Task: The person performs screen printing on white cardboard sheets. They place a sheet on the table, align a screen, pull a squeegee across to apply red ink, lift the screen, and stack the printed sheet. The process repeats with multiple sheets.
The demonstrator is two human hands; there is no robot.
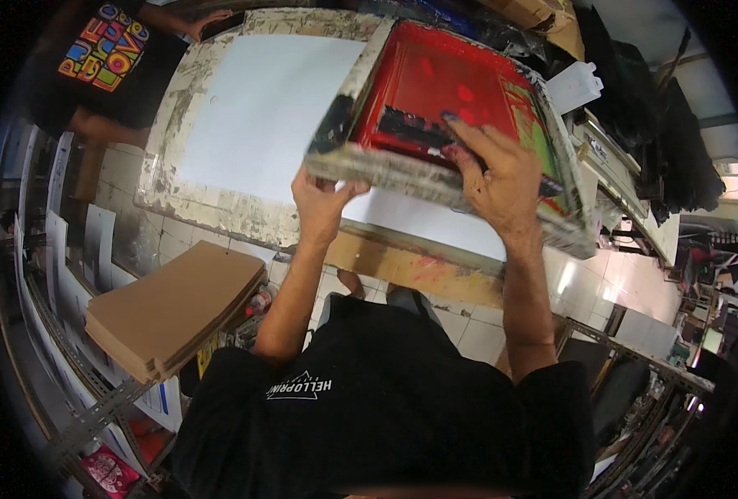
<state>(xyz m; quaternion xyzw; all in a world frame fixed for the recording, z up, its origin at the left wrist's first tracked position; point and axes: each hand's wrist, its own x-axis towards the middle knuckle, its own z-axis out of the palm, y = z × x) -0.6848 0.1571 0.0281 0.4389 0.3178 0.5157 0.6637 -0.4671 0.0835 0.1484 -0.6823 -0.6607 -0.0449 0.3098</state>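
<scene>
A screen-printing frame [411, 170] with worn, ink-stained sides is tilted up at its near edge above the work table [163, 150]. Wet red ink [448, 71] coats its mesh, and a yellow-green patch shows along the right side. My left hand [319, 204] grips the frame's near left edge, thumb below, other fingers partly hidden behind it. Inside the frame, my right hand [504, 181] is closed on a dark, ink-smeared squeegee [412, 127], and red ink marks its fingertips. A white sheet [261, 108] lies flat on the table, running partly under the frame.
Another person [111, 62] stands at the far left, a hand near the table's far edge. Stacked brown cardboard [178, 303] sits left of me by a metal rack [94, 420]. A white plastic container [574, 87] stands beyond the frame's right side; shelving [635, 353] is at right.
</scene>
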